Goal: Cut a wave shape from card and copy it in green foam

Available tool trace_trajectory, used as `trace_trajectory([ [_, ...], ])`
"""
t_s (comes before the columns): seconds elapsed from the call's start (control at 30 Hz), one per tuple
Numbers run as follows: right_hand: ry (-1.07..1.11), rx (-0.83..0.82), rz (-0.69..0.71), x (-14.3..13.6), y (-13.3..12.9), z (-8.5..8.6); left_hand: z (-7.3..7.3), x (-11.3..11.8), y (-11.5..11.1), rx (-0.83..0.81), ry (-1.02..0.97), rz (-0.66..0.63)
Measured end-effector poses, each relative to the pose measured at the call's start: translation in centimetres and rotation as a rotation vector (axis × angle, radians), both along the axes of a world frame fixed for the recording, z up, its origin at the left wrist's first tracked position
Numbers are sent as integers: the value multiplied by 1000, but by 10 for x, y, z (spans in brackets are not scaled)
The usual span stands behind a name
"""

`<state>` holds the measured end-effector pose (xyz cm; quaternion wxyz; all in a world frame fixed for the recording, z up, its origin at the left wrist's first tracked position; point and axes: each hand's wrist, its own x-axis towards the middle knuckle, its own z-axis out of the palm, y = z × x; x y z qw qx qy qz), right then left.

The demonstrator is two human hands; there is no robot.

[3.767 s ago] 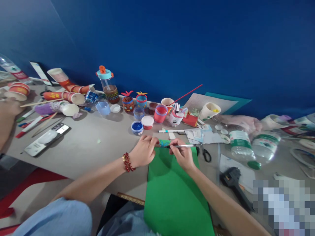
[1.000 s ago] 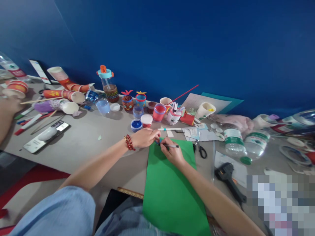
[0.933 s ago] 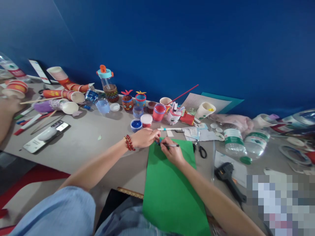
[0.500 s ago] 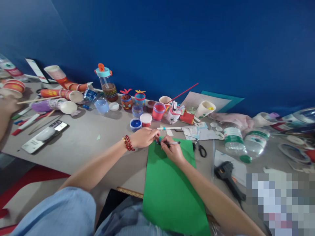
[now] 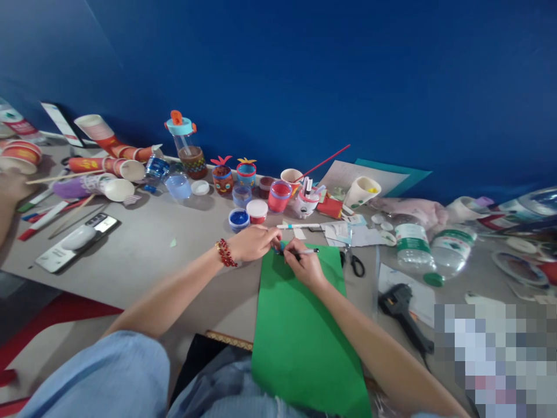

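A sheet of green paper [image 5: 300, 342] lies lengthwise in front of me, its near end reaching my lap. My right hand [image 5: 302, 264] rests on its upper part, fingers closed around a pen [image 5: 310, 251] with a dark end. At the sheet's top left corner is my left hand [image 5: 256, 242], wearing a red bead bracelet. Its fingers are curled and pressed down beside a small blue-teal piece [image 5: 281, 247] between the two hands. The fingers partly hide that piece, and the pen's tip is hidden too.
Behind my hands stand a blue paint pot [image 5: 239, 219] and a red-filled cup [image 5: 279, 196]. Scissors [image 5: 355, 264], a glue gun [image 5: 404, 316] and plastic bottles [image 5: 411, 244] lie right. At left are a phone [image 5: 56, 254], paper cups [image 5: 98, 166] and another person's hand [image 5: 15, 188].
The view has shifted very slightly. Both my hands stay at the top of the green paper, with no clear movement of the pen.
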<state>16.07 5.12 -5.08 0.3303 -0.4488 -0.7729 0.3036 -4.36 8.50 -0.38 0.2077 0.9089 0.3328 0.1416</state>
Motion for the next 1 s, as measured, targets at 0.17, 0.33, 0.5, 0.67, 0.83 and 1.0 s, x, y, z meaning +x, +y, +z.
trace_trajectory([
  [0.17,-6,4,-17,0,0,0,1,1,-1,-8,-7,-2],
  [0.33,6,19,-30,1,0,0,1,0,-1,-26,-10,-1],
  [0.5,11,10,-49,3,0,0,1,0,-1,-37,-3,5],
  [0.67,11,-11,-85,6,1,0,3,0,-2,-44,10,9],
  [0.83,3,-10,-99,8,1,2,4,1,-2,-60,29,25],
  [1.0,9,-23,-117,10,1,4,5,1,-2,-73,33,22],
])
